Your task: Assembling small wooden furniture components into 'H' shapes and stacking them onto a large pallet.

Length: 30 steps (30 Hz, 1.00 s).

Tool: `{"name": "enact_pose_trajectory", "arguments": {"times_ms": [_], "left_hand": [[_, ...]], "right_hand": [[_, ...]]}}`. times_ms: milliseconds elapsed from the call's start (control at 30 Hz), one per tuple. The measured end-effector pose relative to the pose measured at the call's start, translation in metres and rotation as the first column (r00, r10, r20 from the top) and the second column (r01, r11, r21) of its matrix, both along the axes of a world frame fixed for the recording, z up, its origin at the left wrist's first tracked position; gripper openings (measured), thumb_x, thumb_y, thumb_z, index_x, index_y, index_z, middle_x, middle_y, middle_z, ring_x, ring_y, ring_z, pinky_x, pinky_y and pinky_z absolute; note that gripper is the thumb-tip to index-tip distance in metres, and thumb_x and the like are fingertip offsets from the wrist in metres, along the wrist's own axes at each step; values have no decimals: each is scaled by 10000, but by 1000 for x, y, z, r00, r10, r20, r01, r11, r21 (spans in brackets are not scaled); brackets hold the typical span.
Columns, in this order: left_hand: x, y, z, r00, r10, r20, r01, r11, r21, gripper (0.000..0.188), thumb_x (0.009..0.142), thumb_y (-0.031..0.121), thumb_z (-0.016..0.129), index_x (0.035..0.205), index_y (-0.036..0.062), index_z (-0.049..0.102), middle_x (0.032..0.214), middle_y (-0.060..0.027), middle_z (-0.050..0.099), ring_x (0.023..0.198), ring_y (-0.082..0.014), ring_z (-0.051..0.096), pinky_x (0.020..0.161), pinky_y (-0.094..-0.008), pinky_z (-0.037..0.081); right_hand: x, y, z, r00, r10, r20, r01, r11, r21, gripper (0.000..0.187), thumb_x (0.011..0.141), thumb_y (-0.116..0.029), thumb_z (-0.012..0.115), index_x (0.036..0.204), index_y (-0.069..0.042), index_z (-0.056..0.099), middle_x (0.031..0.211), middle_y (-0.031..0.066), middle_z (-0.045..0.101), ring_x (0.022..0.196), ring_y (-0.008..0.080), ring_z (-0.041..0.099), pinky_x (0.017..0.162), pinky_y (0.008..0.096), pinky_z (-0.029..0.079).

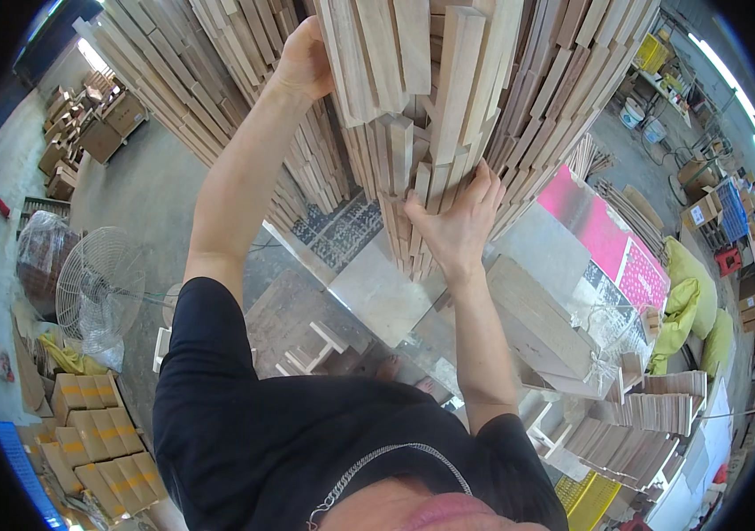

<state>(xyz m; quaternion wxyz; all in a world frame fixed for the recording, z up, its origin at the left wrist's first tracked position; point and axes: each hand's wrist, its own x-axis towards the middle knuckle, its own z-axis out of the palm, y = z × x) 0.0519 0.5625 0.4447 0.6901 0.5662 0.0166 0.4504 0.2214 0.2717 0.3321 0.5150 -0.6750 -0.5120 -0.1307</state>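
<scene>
A tall stack of pale wooden strips (377, 62) rises in front of me, its lengths uneven at the near side. My left hand (306, 60) is raised high against the left side of the stack, its fingers curled round the edge and partly hidden by the wood. Lower down, my right hand (459, 226) grips a narrow column of strips (437, 181). Its thumb lies on the left of that column, and its fingers bend round the right side. A longer strip (459, 75) juts toward me above the right hand.
More strip stacks (174, 71) stand to the left and darker ones (563, 80) to the right. A long wooden beam (536, 327) lies at the right, near a pink sheet (585, 221). A fan (99, 274) and cartons (99, 434) are on the left.
</scene>
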Motion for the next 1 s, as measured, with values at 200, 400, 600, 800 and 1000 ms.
{"name": "enact_pose_trajectory", "arguments": {"times_ms": [200, 400, 600, 800, 1000], "left_hand": [[1, -8, 10, 996, -47, 73, 46, 999, 15, 493, 931, 379, 646, 1236, -7, 671, 1158, -154, 731, 1022, -271, 737, 871, -442, 635], [7, -26, 23, 990, -80, 120, 69, 994, 90, 473, 944, 363, 632, 1237, -7, 668, 1156, -150, 730, 1018, -270, 736, 860, -436, 634], [20, -48, 27, 990, 87, -108, -71, 988, 139, 461, 820, 253, 552, 1175, -4, 697, 1135, -157, 720, 1050, -281, 702, 926, -445, 585], [37, -26, 21, 960, -275, -60, 281, 943, 181, 468, 999, 332, 528, 1269, -34, 640, 1196, -177, 717, 1038, -278, 730, 894, -434, 617], [34, 41, -9, 991, -48, -125, 60, 994, 89, 519, 997, 387, 562, 1316, -16, 633, 1236, -168, 714, 1086, -265, 720, 973, -436, 586]], "right_hand": [[2, 1, -3, 1000, 22, 5, -22, 1000, -2, 966, 653, -306, 887, 1350, 145, 395, 1208, 267, 486, 1159, 425, 482, 996, 507, 447], [1, 0, 0, 999, 36, -16, -36, 999, -7, 955, 649, -292, 885, 1342, 148, 396, 1208, 277, 499, 1147, 428, 473, 992, 508, 451], [0, -6, 3, 999, 25, -29, -26, 1000, -18, 960, 673, -314, 877, 1364, 151, 398, 1238, 278, 500, 1172, 422, 479, 1029, 497, 434], [0, -8, 1, 999, 15, -51, -17, 999, -41, 968, 678, -323, 870, 1362, 166, 390, 1260, 288, 497, 1187, 427, 475, 1043, 502, 431], [0, -7, 6, 999, 13, -44, -17, 997, -80, 973, 683, -334, 865, 1366, 174, 395, 1265, 286, 496, 1214, 428, 477, 1062, 488, 431]]}}
